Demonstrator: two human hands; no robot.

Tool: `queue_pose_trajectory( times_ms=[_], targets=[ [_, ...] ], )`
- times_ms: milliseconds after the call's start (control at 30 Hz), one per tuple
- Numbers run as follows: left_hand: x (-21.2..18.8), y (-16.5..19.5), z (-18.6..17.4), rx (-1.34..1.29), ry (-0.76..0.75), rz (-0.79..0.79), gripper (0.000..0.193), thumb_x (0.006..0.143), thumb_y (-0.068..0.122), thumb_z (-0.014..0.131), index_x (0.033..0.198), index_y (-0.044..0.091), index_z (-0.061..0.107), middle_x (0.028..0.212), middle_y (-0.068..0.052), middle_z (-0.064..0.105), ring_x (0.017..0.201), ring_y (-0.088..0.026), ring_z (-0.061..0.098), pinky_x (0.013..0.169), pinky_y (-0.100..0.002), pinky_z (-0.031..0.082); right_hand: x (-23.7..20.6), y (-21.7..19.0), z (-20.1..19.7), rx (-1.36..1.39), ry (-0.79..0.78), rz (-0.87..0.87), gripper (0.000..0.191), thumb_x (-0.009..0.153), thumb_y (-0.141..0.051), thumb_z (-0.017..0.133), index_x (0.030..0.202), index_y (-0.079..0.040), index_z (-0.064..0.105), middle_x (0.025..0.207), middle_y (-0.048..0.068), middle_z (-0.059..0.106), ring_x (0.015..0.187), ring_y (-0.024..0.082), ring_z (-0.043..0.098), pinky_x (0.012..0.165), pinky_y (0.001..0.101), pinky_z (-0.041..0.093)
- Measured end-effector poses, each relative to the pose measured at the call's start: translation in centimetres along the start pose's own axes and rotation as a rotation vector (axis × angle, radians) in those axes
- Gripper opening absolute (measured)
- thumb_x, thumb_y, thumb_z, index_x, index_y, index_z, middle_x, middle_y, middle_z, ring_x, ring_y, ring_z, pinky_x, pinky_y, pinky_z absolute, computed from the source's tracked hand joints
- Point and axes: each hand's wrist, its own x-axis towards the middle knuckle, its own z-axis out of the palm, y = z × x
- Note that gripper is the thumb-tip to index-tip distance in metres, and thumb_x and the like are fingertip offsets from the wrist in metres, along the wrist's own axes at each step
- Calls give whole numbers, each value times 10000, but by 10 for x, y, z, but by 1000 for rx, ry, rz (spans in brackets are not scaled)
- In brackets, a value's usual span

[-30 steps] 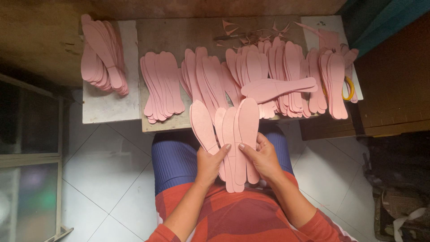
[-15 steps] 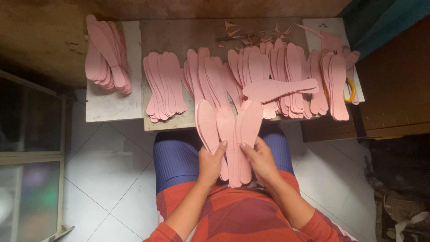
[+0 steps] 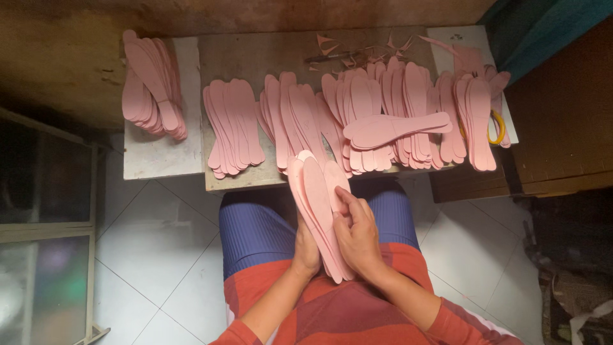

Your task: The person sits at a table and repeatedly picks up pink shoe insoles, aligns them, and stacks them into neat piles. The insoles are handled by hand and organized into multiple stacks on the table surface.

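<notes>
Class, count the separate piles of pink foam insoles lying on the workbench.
5 distinct piles, though overlaps may hide boundaries: far left, next, centre, centre-right under a crosswise insole, far right. The hand-held bunch of pink foam insoles is extra.

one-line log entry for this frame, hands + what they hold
left hand: under pink insole stack | right hand: fingers on top of stack | stack: over lap, bunched | bench: more insole piles

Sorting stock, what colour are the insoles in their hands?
Pale pink insoles, seen in the head view.
</notes>
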Motion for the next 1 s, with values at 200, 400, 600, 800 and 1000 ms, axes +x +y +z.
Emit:
queue_pose_trajectory(
  times_ms=[200, 400, 600, 800, 1000],
  targets=[
    [6, -15, 2, 42, -92, 43, 549, 1110, 414, 365, 1351, -36, 566, 1236, -142, 646, 1084, -203, 616, 937, -340, 517, -8, -4, -3, 12, 106, -275, 440, 974, -55, 535, 1401, -95, 628, 1065, 95, 613, 991, 250, 602, 909, 368, 499],
    [0, 4, 8, -108, -34, -64, 584, 1017, 484, 287, 1385, 96, 520, 1280, -37, 653, 1142, -105, 639, 982, -252, 514, -9, 1, -6, -183, 22, -288, 535, 903, -215, 689, 1410, -73, 592, 1012, 131, 600, 939, 311, 579, 816, 409, 480],
    [3, 9, 14, 103, 7, -3, 445, 1013, 249, 630, 1316, -76, 601, 1209, -144, 668, 1041, -175, 620, 894, -327, 507, -7, 29, -4, 63, -45, -315, 472, 934, -102, 609, 1401, -52, 644, 988, 82, 621, 937, 233, 613, 872, 357, 507],
    [7, 6, 14, 157, 64, -4, 430, 1020, 244, 631, 1275, -102, 614, 1148, -150, 717, 983, -170, 678, 851, -339, 557, 2, 53, 10, 623, -57, 358, 314, 881, -101, 730, 1179, -61, 639, 851, 30, 658, 726, 72, 591, 629, 225, 501],
    [14, 20, 14, 147, 49, -195, 403, 980, 308, 552, 1260, 20, 572, 1009, -112, 746, 877, -173, 761, 747, -315, 613, 50, 82, -36, 805, -11, 329, 193, 1019, -118, 634, 1160, 10, 668, 953, 32, 690, 814, 56, 613, 722, 218, 500]
  ],
)
